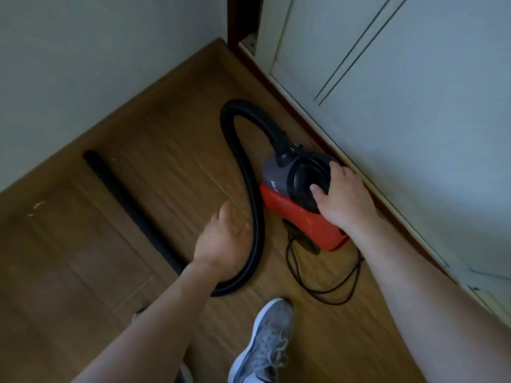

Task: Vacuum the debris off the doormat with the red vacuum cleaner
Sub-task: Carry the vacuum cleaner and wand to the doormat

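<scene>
Fingers (339,170) of the right hand (344,200) curled over the black rounded top of the red vacuum cleaner (282,203), thumb laid on the near face of that top, gripping it; vacuum cleaner right of centre in the frame, down on the wooden floor (166,139), grey section above the red body, just beside the dark skirting strip (279,87) at the foot of the white panel (414,106); black ribbed hose (249,175) leaving the upper end of the machine, looping up towards the middle of the frame, then running down along the machine's left side and curving away under the left forearm at lower centre; left hand (221,241) just left of that hose, back of the hand up, fingers relaxed and loosely spread, holding nothing; fingertips right beside the hose, contact impossible to tell; thin black power cord (331,288) trailing from the lower end of the red body, lying in loose loops on the floor below it; long black tube (132,211) flat on the floor in the left half of the frame, set diagonally, well apart from the machine, lower end hidden behind the left forearm; a few pale flecks (37,205) on the boards near the left edge; grey trainer (265,344) at bottom centre, toe pointing up the frame; pale wall (69,64) filling the upper left; dark red-brown frame (240,20) at top centre.
</scene>
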`<state>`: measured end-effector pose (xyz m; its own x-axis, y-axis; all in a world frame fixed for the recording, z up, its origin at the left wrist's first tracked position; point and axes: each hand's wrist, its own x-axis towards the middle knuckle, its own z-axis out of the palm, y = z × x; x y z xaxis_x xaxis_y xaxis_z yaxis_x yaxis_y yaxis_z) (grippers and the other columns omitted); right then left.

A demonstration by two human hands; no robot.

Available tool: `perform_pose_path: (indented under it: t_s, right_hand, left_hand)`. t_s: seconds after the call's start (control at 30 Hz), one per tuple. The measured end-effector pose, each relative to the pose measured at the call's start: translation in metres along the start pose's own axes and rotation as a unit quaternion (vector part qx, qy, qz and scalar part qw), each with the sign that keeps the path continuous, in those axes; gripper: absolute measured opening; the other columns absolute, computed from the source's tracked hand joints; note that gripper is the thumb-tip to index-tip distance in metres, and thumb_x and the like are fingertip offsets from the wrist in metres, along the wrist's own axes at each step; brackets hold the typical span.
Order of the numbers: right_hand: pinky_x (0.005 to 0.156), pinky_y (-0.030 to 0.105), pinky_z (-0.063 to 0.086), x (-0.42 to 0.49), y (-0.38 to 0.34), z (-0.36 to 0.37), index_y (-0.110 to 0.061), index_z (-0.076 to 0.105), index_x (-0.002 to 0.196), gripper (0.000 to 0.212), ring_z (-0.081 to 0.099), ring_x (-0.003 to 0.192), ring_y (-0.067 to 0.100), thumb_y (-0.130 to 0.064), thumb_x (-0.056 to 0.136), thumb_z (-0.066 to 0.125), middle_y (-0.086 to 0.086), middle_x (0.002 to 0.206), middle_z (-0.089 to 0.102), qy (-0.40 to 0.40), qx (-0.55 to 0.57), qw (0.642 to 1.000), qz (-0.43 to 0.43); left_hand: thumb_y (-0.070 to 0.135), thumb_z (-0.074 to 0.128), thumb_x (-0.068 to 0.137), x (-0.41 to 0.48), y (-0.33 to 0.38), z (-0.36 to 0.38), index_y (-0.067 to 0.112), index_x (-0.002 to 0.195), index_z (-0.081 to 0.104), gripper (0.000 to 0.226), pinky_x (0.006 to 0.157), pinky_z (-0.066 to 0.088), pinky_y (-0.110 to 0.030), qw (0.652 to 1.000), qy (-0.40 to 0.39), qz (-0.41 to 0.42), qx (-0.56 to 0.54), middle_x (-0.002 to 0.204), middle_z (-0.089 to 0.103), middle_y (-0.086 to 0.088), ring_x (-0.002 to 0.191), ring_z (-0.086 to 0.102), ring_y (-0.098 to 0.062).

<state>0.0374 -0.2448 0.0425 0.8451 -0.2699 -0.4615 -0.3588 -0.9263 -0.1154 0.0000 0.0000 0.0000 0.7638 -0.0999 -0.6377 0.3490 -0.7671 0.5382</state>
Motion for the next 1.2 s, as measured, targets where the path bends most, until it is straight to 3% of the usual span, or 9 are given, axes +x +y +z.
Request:
perform_pose_path:
  t_s: [0.1, 0.27, 0.43, 0.57, 0.73, 0.83, 1.03, 1.2]
  right_hand:
    - [0.092, 0.039, 0.048, 0.011, 0.005, 0.009, -0.009, 0.032, 0.152, 0.058, 0.052, 0.127, 0.032, -0.042, 0.105, 0.040, 0.015, 0.142, 0.050, 0.042, 0.041, 0.998, -0.010]
    - [0.074, 0.033, 0.044, 0.029, 0.010, 0.014, -0.013, 0.050, 0.136, 0.045, 0.061, 0.101, 0.024, -0.041, 0.108, 0.029, 0.005, 0.115, 0.064, 0.031, 0.154, 0.987, 0.016]
    - [0.065, 0.032, 0.041, 0.038, 0.014, 0.014, -0.016, 0.058, 0.116, 0.039, 0.063, 0.088, 0.021, -0.041, 0.107, 0.030, 0.003, 0.100, 0.066, -0.004, 0.188, 0.981, 0.048]
    - [0.057, 0.029, 0.037, 0.041, 0.011, 0.017, -0.017, 0.058, 0.103, 0.036, 0.060, 0.078, 0.016, -0.039, 0.108, 0.030, 0.002, 0.090, 0.064, 0.013, 0.204, 0.977, 0.058]
    - [0.059, 0.028, 0.036, 0.041, 0.010, 0.021, -0.018, 0.059, 0.099, 0.034, 0.059, 0.079, 0.020, -0.037, 0.107, 0.032, 0.002, 0.088, 0.063, 0.044, 0.205, 0.976, 0.057]
    - [0.073, 0.033, 0.042, 0.045, 0.011, 0.023, -0.017, 0.062, 0.103, 0.032, 0.062, 0.090, 0.033, -0.037, 0.104, 0.037, 0.009, 0.098, 0.068, 0.052, 0.211, 0.974, 0.065]
    - [0.076, 0.041, 0.048, 0.045, 0.003, 0.031, -0.028, 0.065, 0.087, 0.031, 0.059, 0.073, 0.028, -0.049, 0.089, 0.042, 0.007, 0.080, 0.068, 0.087, 0.268, 0.953, 0.112]
    - [0.077, 0.046, 0.054, 0.043, -0.004, 0.036, -0.030, 0.066, 0.083, 0.031, 0.061, 0.072, 0.033, -0.052, 0.085, 0.044, 0.006, 0.074, 0.067, 0.117, 0.276, 0.946, 0.126]
  left_hand:
    - [0.048, 0.052, 0.098, 0.011, -0.006, 0.016, 0.032, 0.158, 0.013, 0.073, 0.102, 0.052, -0.047, 1.000, 0.001, -0.008, 0.001, 0.155, 0.040, -0.008, 0.126, 0.056, -0.026]
    - [0.049, 0.050, 0.099, 0.027, -0.008, 0.035, 0.031, 0.159, 0.012, 0.073, 0.103, 0.050, -0.044, 1.000, 0.003, -0.008, -0.002, 0.155, 0.041, -0.009, 0.130, 0.053, -0.026]
    - [0.052, 0.048, 0.100, 0.032, -0.005, 0.038, 0.030, 0.158, 0.014, 0.071, 0.107, 0.047, -0.045, 1.000, 0.017, 0.000, -0.006, 0.158, 0.038, -0.008, 0.136, 0.049, -0.026]
    - [0.050, 0.050, 0.100, 0.034, -0.009, 0.034, 0.030, 0.159, 0.015, 0.071, 0.109, 0.046, -0.044, 0.999, 0.032, 0.008, -0.016, 0.158, 0.038, -0.006, 0.139, 0.046, -0.024]
    - [0.045, 0.053, 0.099, 0.036, -0.045, 0.027, 0.032, 0.157, 0.018, 0.069, 0.099, 0.054, -0.043, 0.997, 0.061, -0.028, -0.034, 0.151, 0.044, -0.005, 0.124, 0.057, -0.022]
    - [0.044, 0.056, 0.098, 0.040, -0.076, 0.024, 0.030, 0.156, 0.020, 0.069, 0.090, 0.058, -0.042, 0.994, 0.077, -0.067, -0.039, 0.148, 0.046, -0.006, 0.115, 0.062, -0.023]
    - [0.035, 0.060, 0.096, 0.051, -0.135, 0.020, 0.017, 0.152, 0.030, 0.066, 0.103, 0.049, -0.048, 0.976, 0.115, -0.185, 0.010, 0.148, 0.040, -0.011, 0.132, 0.042, -0.031]
    - [0.023, 0.055, 0.096, 0.056, -0.178, 0.022, 0.016, 0.154, 0.020, 0.068, 0.102, 0.045, -0.051, 0.951, 0.129, -0.280, -0.033, 0.149, 0.034, -0.017, 0.131, 0.039, -0.040]
